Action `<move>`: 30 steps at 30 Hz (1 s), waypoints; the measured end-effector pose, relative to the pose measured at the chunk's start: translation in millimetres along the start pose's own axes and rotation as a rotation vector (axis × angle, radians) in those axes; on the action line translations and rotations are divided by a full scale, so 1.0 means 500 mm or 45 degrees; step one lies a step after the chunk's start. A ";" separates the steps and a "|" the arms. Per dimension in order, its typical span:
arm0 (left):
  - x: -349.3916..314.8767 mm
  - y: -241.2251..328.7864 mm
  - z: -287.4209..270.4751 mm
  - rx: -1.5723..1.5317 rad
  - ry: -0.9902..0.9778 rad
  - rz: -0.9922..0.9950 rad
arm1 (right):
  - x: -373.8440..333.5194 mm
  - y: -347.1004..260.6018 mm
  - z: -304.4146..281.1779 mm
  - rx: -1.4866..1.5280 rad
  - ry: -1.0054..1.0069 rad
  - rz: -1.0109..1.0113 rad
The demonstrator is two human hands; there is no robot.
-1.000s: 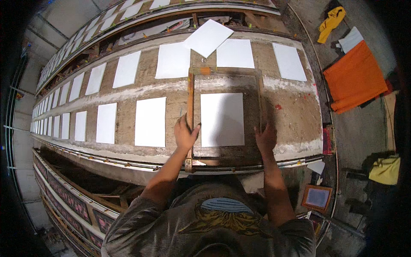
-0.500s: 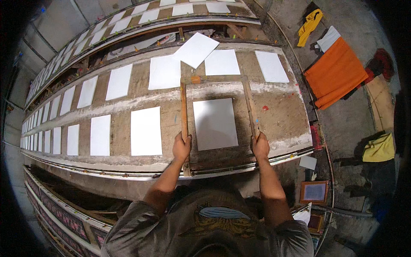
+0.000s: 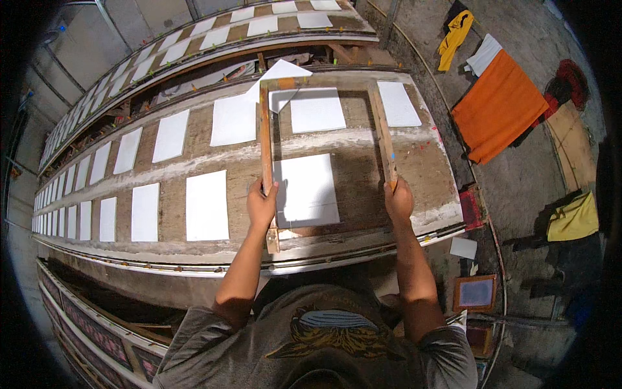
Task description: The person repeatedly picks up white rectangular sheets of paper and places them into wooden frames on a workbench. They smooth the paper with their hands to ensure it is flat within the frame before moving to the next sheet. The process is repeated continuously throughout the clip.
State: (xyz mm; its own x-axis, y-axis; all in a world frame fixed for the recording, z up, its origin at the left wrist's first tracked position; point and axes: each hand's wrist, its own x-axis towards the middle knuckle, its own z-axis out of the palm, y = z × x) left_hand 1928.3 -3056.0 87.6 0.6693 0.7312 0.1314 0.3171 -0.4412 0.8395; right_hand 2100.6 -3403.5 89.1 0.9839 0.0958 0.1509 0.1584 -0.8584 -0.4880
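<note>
A rectangular wooden frame is gripped in both hands above a long brown table. My left hand is closed round the frame's left bar, and my right hand round its right bar. Through the frame a white sheet shows on the table, partly in shadow. Another white sheet lies farther back, seen inside the frame's far end. A loose white sheet lies askew at the back, partly behind the frame's far left corner. Whether the frame touches the table cannot be told.
White sheets lie in two rows along the table, one sheet just left of the frame. Behind stands a second table with similar sheets. To the right are an orange cloth, a yellow cloth and a small framed panel.
The frame, held in both hands, has come up and away from my body, its far bar now over the back row. My hands are slightly farther apart in the picture. The view has shifted a little.
</note>
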 end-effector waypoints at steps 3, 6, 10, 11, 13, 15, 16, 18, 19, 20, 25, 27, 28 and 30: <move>0.017 0.016 0.094 -0.045 0.042 0.086 | 0.067 0.073 -0.030 0.011 0.081 -0.077; 0.005 0.075 0.191 -0.122 0.010 0.077 | 0.132 0.177 -0.055 0.089 0.090 -0.137; -0.054 0.085 0.320 -0.101 0.009 0.089 | 0.166 0.311 -0.062 0.073 -0.028 -0.056; -0.066 0.088 0.348 -0.099 0.009 0.091 | 0.175 0.339 -0.065 -0.018 -0.055 -0.045; -0.104 0.136 0.383 -0.055 -0.068 -0.016 | 0.180 0.415 -0.046 -0.197 0.085 -0.091; -0.135 0.115 0.432 -0.204 -0.081 -0.075 | 0.178 0.466 -0.049 -0.191 0.145 -0.157; -0.152 0.110 0.449 -0.196 -0.061 -0.068 | 0.173 0.481 -0.062 -0.094 0.133 -0.192; -0.191 0.106 0.476 -0.178 -0.026 -0.052 | 0.166 0.498 -0.094 0.062 0.050 -0.171; -0.205 0.105 0.485 -0.181 -0.031 -0.077 | 0.166 0.496 -0.112 0.124 -0.021 -0.120; -0.218 0.103 0.493 -0.184 -0.035 -0.102 | 0.165 0.499 -0.121 0.184 -0.093 -0.068; -0.254 0.131 0.534 -0.155 -0.053 -0.034 | 0.166 0.582 -0.101 0.205 0.050 -0.194; -0.268 0.140 0.539 -0.198 -0.070 -0.034 | 0.162 0.595 -0.103 0.149 0.032 -0.165; -0.272 0.145 0.542 -0.185 -0.080 -0.043 | 0.161 0.613 -0.093 0.101 0.041 -0.181; -0.280 0.137 0.551 -0.177 -0.089 -0.050 | 0.160 0.628 -0.092 0.053 0.052 -0.198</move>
State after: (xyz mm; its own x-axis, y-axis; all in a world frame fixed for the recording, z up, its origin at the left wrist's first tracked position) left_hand 2041.3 -3331.8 -18.5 0.7047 0.7065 0.0645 0.2509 -0.3333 0.9088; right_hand 2225.0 -3688.6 -12.6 0.9431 0.2048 0.2619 0.3130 -0.8128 -0.4913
